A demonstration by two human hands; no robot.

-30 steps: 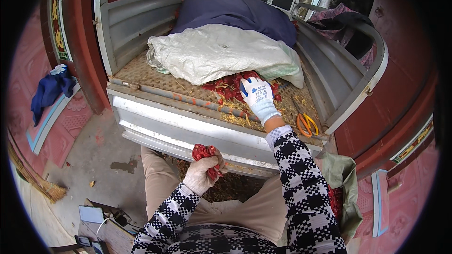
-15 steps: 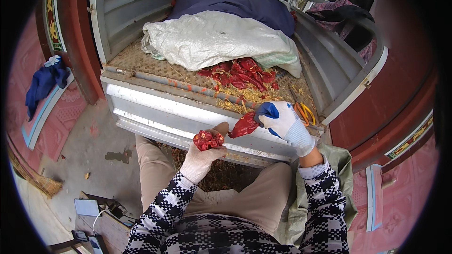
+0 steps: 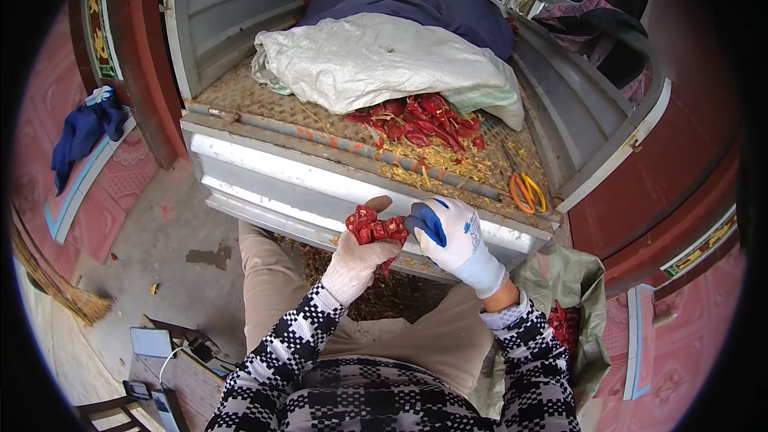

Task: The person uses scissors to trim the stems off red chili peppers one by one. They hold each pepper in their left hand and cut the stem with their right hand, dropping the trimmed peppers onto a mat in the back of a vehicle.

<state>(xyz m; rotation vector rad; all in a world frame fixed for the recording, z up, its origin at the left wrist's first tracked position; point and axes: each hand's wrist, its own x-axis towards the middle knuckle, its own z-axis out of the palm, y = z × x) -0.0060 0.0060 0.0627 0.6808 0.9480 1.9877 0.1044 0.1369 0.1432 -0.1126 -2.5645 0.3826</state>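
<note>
My left hand (image 3: 357,267), in a pale knit glove with a brownish fingertip, is closed around a bunch of dried red chili peppers (image 3: 373,227), stem ends up. Against the bunch's right side is my right hand (image 3: 458,242), in a white glove with blue-coated fingers. Its fingers are pinched on a red chili pepper at the bunch, mostly hidden by the glove. Both hands are in front of a truck bed's metal tailgate (image 3: 280,178). More red peppers (image 3: 424,122) lie loose on the bed, partly under a white woven sack (image 3: 376,60).
Yellow bits and orange-handled scissors (image 3: 526,192) lie on the bed's right edge. Dark blue cloth (image 3: 400,0) covers a heap behind. A green sack (image 3: 590,276) with red peppers stands by my right arm. At left are a broom (image 3: 84,304) and a small wooden table (image 3: 180,388).
My right hand has moved left and down, bringing its red pepper to the bunch in my left hand. The left hand has risen slightly to the right. The green sack's peppers have come into view.
</note>
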